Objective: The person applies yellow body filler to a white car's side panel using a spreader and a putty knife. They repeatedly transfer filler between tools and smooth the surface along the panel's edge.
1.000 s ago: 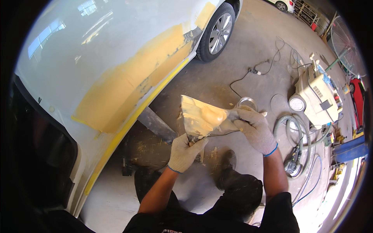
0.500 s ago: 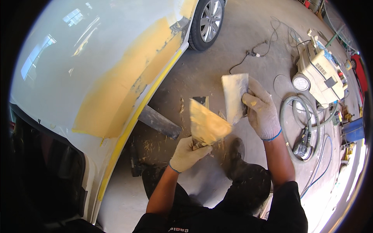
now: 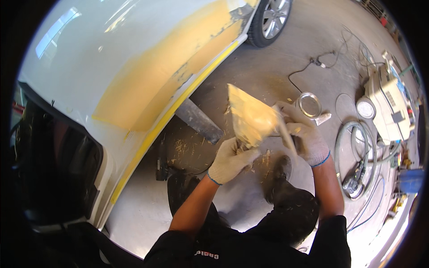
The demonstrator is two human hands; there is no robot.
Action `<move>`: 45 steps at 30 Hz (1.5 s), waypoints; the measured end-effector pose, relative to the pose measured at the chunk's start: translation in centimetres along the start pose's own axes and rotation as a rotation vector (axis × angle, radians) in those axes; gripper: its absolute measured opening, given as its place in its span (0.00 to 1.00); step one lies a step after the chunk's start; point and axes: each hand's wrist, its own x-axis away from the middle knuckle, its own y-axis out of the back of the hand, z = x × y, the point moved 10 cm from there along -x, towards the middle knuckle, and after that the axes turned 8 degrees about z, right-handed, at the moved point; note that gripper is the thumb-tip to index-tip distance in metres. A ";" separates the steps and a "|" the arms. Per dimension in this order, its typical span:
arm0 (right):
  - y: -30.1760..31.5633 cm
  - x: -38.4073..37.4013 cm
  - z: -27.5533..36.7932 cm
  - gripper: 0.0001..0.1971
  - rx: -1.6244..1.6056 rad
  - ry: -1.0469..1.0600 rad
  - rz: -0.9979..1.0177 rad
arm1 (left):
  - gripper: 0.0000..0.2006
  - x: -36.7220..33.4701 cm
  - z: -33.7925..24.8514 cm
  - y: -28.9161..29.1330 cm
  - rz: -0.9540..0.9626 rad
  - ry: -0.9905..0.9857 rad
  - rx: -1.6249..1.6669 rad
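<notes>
Beside the flank of a white car (image 3: 76,85) and above the grey floor (image 3: 313,22), two gloved hands come close together near the middle of the view; the left hand (image 3: 231,161) pinches the lower corner of a flat spreader (image 3: 247,114), whose broad face carries a thick coat of yellow paste (image 3: 264,119); the right hand (image 3: 310,139) has its fingers curled around a thin scraper (image 3: 288,137), which shows nearly edge-on and blurred; its blade lies right by the paste, though I cannot tell whether the two touch.

On the car, a wide yellow filler patch (image 3: 143,85) spreads along the lower panel, with grey showing through at places; a bright yellow strip (image 3: 178,105) follows the lower edge up toward the wheel (image 3: 272,20); from beneath juts a dark flat bar (image 3: 199,120); yellow scraps (image 3: 182,149) lie scattered on the floor, just beside a black tool (image 3: 161,161); past the right hand sits a round metal tin (image 3: 309,105); farther right, a coiled hose (image 3: 338,149) surrounds a sander (image 3: 353,182), near a beige wheeled machine (image 3: 384,111).
</notes>
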 end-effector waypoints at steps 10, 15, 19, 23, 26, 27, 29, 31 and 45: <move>2.3 -0.3 0.0 0.19 0.441 -0.044 -0.195 | 0.11 2.0 -0.6 4.4 -0.383 0.021 -0.016; 0.1 -3.0 3.4 0.11 0.458 0.185 -0.276 | 0.17 6.4 1.4 8.7 -0.572 0.021 0.039; -0.2 -5.4 2.8 0.09 0.564 0.229 -0.217 | 0.11 8.4 4.8 10.4 -0.585 0.059 0.089; -3.1 -7.7 1.5 0.08 0.953 0.343 -0.128 | 0.12 11.3 8.4 12.9 -0.605 0.137 0.118; -5.6 -8.6 -1.3 0.10 1.148 0.394 -0.055 | 0.12 14.6 12.4 13.3 -0.699 0.093 0.102; -5.4 -8.7 -1.6 0.10 1.141 0.408 -0.050 | 0.13 14.5 13.7 13.9 -0.702 0.094 -0.008; -3.2 -10.1 -2.7 0.09 1.259 0.474 -0.060 | 0.14 12.9 13.4 15.2 -0.735 0.101 -0.249; 1.7 -11.1 -6.3 0.09 0.932 0.263 -0.149 | 0.16 11.9 16.2 15.7 -0.755 0.147 -0.376; 8.0 -13.1 -14.1 0.07 0.378 0.135 -0.223 | 0.34 13.2 45.0 18.5 -1.165 0.799 -0.334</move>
